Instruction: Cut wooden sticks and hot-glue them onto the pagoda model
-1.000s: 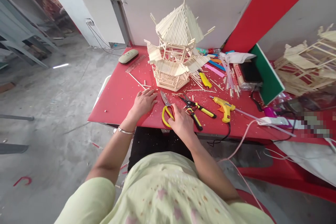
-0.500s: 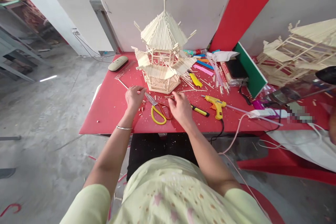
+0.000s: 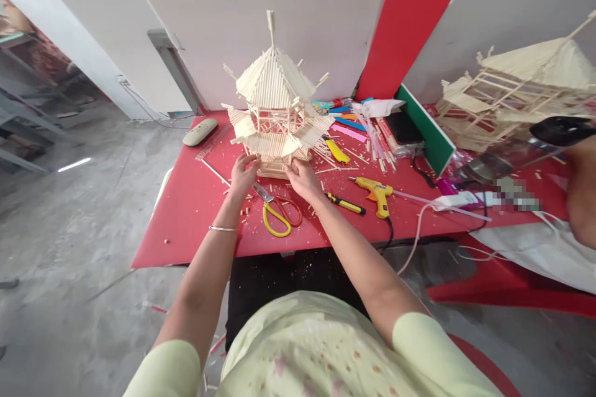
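Observation:
A pagoda model [image 3: 275, 84] built from thin pale wooden sticks stands upright on the red table, with a tall spire on its pointed roof. My left hand [image 3: 244, 175] grips the left side of its base, the fingers partly hidden under the lower eave. On the base's front right, my right hand [image 3: 302, 178] has its thumb and fingers closed on the edge. Just below and between the hands lie scissors [image 3: 278, 217] with one yellow and one red handle. A yellow and black utility knife [image 3: 345, 203] is right of my right hand.
On the red table [image 3: 186, 211] lie a yellow glue gun [image 3: 376, 192] with its cable, a yellow cutter [image 3: 336, 151], an eyeglass case [image 3: 200, 132] and scattered stick offcuts. A second stick model [image 3: 521, 87] stands right, near another person's arm [image 3: 582, 192]. Panels lean behind.
Both my hands have moved forward from beside the scissors onto the pagoda model's base. The camera view has tilted up a little and shifted right.

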`<state>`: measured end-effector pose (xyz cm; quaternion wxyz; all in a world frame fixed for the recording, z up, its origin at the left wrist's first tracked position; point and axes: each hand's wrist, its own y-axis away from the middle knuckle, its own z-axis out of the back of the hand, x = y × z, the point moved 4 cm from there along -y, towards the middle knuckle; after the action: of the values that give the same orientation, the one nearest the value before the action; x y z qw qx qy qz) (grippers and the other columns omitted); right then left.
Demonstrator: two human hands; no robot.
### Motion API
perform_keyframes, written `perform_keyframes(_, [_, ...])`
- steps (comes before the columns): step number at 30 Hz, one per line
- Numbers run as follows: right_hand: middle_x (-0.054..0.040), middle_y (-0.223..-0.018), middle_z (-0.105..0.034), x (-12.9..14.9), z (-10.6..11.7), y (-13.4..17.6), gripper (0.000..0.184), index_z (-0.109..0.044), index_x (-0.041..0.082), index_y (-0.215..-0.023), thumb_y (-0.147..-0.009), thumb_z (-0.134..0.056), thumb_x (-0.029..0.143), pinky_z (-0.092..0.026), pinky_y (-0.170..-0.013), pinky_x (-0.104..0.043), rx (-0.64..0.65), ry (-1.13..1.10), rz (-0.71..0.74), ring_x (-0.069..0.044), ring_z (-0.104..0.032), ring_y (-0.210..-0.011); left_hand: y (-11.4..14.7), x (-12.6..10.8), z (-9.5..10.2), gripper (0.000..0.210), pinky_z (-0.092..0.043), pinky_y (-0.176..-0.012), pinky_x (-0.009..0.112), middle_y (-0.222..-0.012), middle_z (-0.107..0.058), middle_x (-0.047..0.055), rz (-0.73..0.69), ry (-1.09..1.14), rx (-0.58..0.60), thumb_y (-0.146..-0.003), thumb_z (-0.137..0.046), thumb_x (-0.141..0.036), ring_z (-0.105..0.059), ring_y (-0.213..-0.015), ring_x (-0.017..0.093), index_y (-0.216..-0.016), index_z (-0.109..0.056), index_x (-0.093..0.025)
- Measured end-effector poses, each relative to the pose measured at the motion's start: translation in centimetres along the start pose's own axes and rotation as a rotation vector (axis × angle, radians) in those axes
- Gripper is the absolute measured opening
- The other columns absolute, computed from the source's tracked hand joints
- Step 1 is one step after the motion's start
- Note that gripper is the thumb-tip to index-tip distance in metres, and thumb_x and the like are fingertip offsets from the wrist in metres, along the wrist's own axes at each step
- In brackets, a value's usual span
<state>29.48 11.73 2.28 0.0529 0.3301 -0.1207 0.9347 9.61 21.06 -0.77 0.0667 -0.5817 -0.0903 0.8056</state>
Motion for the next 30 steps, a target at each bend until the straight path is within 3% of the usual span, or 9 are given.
perform_keyframes(4, [-0.0044,-0.093,-0.073,-0.1,-0.5,-0.4,0.038,-0.066,0.022,-0.113,-0.107,-0.033,0.039,-0.044,-0.072,-0.023,-0.022,0.026,-0.034,-0.016,-0.065,-0.079,0.1,0.2,-0.8,0.043,-0.054,-0.083,0.032,-0.103,-0.075,0.009,0.11,0.194,0.066,-0.077,-0.077,-0.049,-0.07,-0.095,0.022,-0.107,-0.078,-0.018])
perform_keyframes(11, [-0.0092,-0.102,-0.076,0.4,-0.6,-1.6,0.036,-0.068,0.018,-0.116,-0.107,-0.036,0.031,-0.046,-0.078,-0.025,-0.034,0.046,-0.016,-0.018,-0.069,-0.087,0.8,-0.1,-0.8,0.049,-0.05,-0.067,0.025,-0.084,-0.074,0.005,0.144,0.27,0.016,-0.074,-0.079,-0.053,-0.065,-0.073,0.015,-0.108,-0.078,-0.017])
perform_keyframes(20, [-0.011,-0.116,-0.075,1.3,-1.5,-6.2,0.036,-0.067,0.015,-0.121,-0.106,-0.036,0.025,-0.051,-0.09,-0.03,0.004,-0.005,0.029,-0.02,-0.07,-0.102,0.0,0.2,0.1,0.047,-0.056,-0.076,0.028,-0.096,-0.076,0.007,0.11,0.336,-0.049,-0.076,-0.076,-0.043,-0.07,-0.082,0.017,-0.114,-0.075,-0.016])
perform_keyframes(30, [-0.0151,-0.117,-0.074,1.1,-2.3,-8.1,0.041,-0.065,0.012,-0.127,-0.107,-0.032,0.027,-0.05,-0.09,-0.032,0.05,-0.024,0.003,-0.022,-0.069,-0.104,0.3,0.4,0.1,0.049,-0.06,-0.083,0.034,-0.107,-0.075,0.01,0.057,0.267,-0.061,-0.078,-0.075,-0.038,-0.073,-0.092,0.022,-0.123,-0.071,-0.016])
